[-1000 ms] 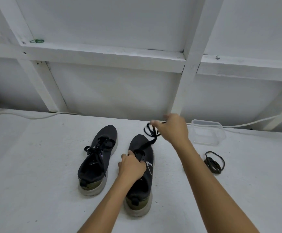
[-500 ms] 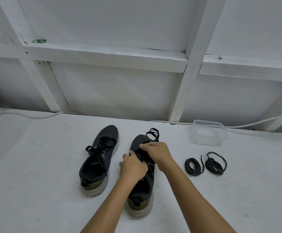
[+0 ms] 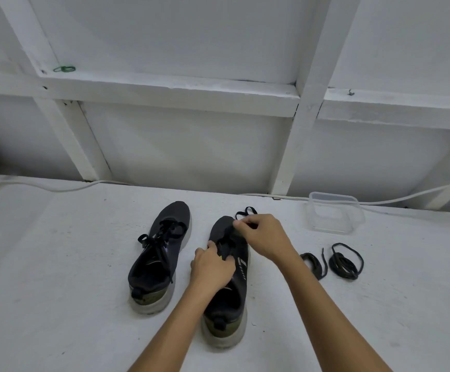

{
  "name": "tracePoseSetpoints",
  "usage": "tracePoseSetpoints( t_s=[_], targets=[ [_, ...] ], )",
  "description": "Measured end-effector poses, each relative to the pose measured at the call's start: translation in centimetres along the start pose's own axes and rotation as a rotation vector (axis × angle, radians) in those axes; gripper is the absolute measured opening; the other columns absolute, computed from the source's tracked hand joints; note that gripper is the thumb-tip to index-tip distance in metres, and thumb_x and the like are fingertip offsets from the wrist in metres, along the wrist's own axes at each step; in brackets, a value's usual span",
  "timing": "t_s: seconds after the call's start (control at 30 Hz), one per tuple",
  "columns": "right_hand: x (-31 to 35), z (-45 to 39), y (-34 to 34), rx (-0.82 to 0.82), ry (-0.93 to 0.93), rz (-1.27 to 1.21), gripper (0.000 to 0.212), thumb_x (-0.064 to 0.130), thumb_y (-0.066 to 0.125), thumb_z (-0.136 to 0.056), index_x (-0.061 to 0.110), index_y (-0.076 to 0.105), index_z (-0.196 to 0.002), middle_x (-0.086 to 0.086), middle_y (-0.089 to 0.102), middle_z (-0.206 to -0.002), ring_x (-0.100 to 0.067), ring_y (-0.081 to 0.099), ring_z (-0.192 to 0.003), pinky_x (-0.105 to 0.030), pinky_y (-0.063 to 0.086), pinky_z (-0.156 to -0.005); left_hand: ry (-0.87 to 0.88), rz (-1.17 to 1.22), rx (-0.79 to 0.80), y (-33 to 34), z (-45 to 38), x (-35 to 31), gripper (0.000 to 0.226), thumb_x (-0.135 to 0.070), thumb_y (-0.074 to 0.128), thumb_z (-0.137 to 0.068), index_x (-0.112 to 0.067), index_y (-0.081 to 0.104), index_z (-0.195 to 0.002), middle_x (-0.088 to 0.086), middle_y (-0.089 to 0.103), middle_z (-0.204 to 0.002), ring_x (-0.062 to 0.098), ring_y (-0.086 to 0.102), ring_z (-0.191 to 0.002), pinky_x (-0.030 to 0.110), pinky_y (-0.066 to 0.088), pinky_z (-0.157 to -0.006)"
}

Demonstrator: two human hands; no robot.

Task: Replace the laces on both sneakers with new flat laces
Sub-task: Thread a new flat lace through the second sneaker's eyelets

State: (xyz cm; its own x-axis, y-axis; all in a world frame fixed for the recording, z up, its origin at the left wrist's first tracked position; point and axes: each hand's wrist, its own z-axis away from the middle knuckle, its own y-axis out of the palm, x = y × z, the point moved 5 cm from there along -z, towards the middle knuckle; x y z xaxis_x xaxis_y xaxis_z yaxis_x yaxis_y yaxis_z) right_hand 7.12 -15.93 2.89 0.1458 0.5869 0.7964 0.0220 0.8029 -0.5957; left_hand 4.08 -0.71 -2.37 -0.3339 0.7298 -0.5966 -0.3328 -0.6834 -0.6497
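Two black sneakers with pale soles stand side by side on the white surface, toes pointing away. The left sneaker point(image 3: 162, 253) still carries its black lace, tied loosely. My left hand point(image 3: 213, 267) presses on the tongue area of the right sneaker point(image 3: 229, 288). My right hand point(image 3: 265, 234) pinches that shoe's black lace point(image 3: 246, 211) near the toe; a loop of it sticks out past the fingers. Two coiled dark laces point(image 3: 346, 263) lie to the right of the shoes.
A clear plastic container point(image 3: 332, 213) sits at the back right near the wall. A white cable point(image 3: 57, 187) runs along the foot of the white framed wall. A green rubber band point(image 3: 64, 69) lies on the wall ledge.
My right hand came down from holding the lace high beyond the toe, went to the eyelets, and now pulls the lace forward near the toe. The left hand stays on the right sneaker.
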Motion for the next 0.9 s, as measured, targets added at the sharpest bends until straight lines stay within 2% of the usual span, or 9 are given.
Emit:
tracePoseSetpoints(
  t_s=[0.07,0.13,0.27,0.4,0.5,0.6,0.67,0.8,0.9],
  targets=[
    [1.1,0.1,-2.2,-0.053,-0.067,0.055,0.017,0.039,0.067,-0.094,0.028,0.077,-0.087,0.026,0.063,-0.063,0.01,0.058,-0.067,-0.005,0.035,-0.055,0.024,0.073,-0.012,0.0,0.1,0.3,0.061,-0.043,0.052,-0.094,-0.015,0.042,-0.147,0.016,0.058,-0.127,0.031,0.053,-0.121,0.044,0.046,-0.103],
    [2.3,0.2,-4.1,-0.082,-0.131,0.066,0.016,0.035,0.065,-0.095,0.028,0.076,-0.085,0.031,0.062,-0.061,0.013,0.058,-0.065,-0.004,0.037,-0.055,0.073,0.057,-0.089,-0.4,0.4,0.1,0.059,-0.047,0.052,-0.095,-0.016,0.046,-0.145,0.009,0.051,-0.136,0.029,0.047,-0.127,0.042,0.044,-0.106],
    [4.0,0.5,-6.6,-0.009,-0.143,-0.207,0.021,0.037,0.061,-0.099,0.026,0.077,-0.09,0.006,0.073,-0.071,-0.002,0.055,-0.049,-0.013,0.041,-0.051,0.379,0.007,-0.338,-2.2,1.4,-2.5,0.047,-0.037,0.057,-0.098,-0.024,0.051,-0.142,-0.004,0.048,-0.141,0.022,0.04,-0.128,0.042,0.042,-0.103],
    [5.7,0.6,-7.9,0.067,-0.168,-0.434,0.025,0.036,0.058,-0.103,0.021,0.078,-0.101,-0.004,0.069,-0.069,-0.006,0.044,-0.046,-0.018,0.035,-0.046,0.53,-0.006,-0.33,-3.1,0.8,-5.6,0.05,-0.034,0.06,-0.097,-0.024,0.049,-0.145,-0.005,0.052,-0.139,0.023,0.044,-0.127,0.042,0.041,-0.104],
    [6.3,0.3,-8.7,0.043,-0.198,-0.478,0.027,0.037,0.058,-0.102,0.02,0.079,-0.098,-0.005,0.066,-0.067,-0.005,0.041,-0.045,-0.017,0.032,-0.045,0.476,-0.189,-0.287,-3.7,-0.7,-6.4,0.046,-0.037,0.059,-0.098,-0.026,0.053,-0.143,-0.002,0.056,-0.135,0.025,0.047,-0.125,0.042,0.044,-0.1],
    [6.0,-0.1,-9.7,-0.046,-0.176,-0.502,0.027,0.035,0.059,-0.102,0.021,0.079,-0.091,-0.002,0.064,-0.064,-0.004,0.04,-0.044,-0.017,0.031,-0.043,0.444,-0.273,-0.229,-3.9,-2.0,-5.9,0.033,-0.025,0.06,-0.097,-0.022,0.066,-0.13,0.001,0.063,-0.125,0.023,0.055,-0.119,0.035,0.049,-0.092],
    [5.0,-0.5,-10.2,-0.129,-0.135,-0.392,0.028,0.036,0.06,-0.101,0.021,0.079,-0.086,0.002,0.062,-0.06,-0.003,0.041,-0.042,-0.017,0.033,-0.043,0.431,-0.245,-0.237,-4.2,-2.6,-5.2,0.03,-0.023,0.063,-0.095,-0.019,0.068,-0.125,0.001,0.065,-0.121,0.02,0.059,-0.112,0.028,0.046,-0.083],
    [2.1,-0.7,-9.1,-0.148,-0.074,0.138,0.03,0.034,0.061,-0.096,0.013,0.074,-0.079,0.008,0.054,-0.053,-0.009,0.049,-0.051,-0.022,0.039,-0.053,0.38,-0.132,-0.158,-4.3,-3.3,-3.6,0.025,-0.03,0.069,-0.092,-0.02,0.073,-0.114,-0.002,0.071,-0.109,0.007,0.057,-0.09,0.018,0.039,-0.076],
    [0.0,-0.4,-6.4,-0.069,-0.021,0.364,0.016,0.029,0.067,-0.095,0.019,0.078,-0.101,0.007,0.067,-0.085,-0.014,0.062,-0.082,-0.023,0.046,-0.07,0.316,0.06,-0.116,-4.6,-3.7,-2.6,0.002,-0.027,0.069,-0.091,-0.028,0.07,-0.09,-0.009,0.069,-0.095,0.007,0.062,-0.087,0.015,0.043,-0.068]
  ],
)
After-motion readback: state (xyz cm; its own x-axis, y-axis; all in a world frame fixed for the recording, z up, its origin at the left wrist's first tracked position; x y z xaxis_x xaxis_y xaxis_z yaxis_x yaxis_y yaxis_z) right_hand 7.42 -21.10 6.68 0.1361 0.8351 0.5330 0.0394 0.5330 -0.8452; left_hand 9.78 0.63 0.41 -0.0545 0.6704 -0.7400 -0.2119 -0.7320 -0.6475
